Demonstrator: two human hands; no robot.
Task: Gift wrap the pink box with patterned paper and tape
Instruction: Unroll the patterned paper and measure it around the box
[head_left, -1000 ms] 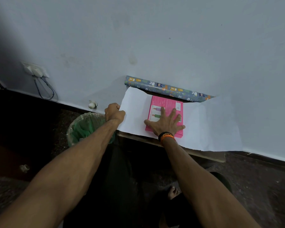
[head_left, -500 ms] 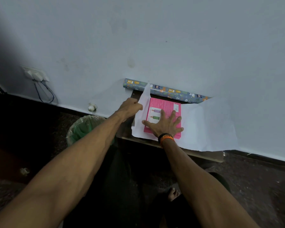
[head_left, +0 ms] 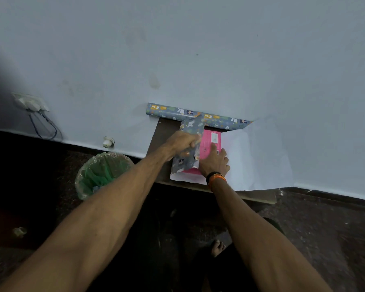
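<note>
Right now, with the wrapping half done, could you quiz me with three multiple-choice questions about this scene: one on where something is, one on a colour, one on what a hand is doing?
1. Where is the roll of paper?
A. Along the wall behind the box
B. Inside the bin
C. On the floor

2. What colour is the box?
A. Green
B. Pink
C. Yellow

3. What is the left hand doing?
A. Resting flat on the floor
B. Holding tape
C. Folding a paper flap over the box

Answers:
1. A, the roll lies at the foot of the wall, past the box.
2. B, its uncovered top shows pink beside the right hand.
3. C, its fingers pinch the patterned flap, lifted over the box's left part.
</note>
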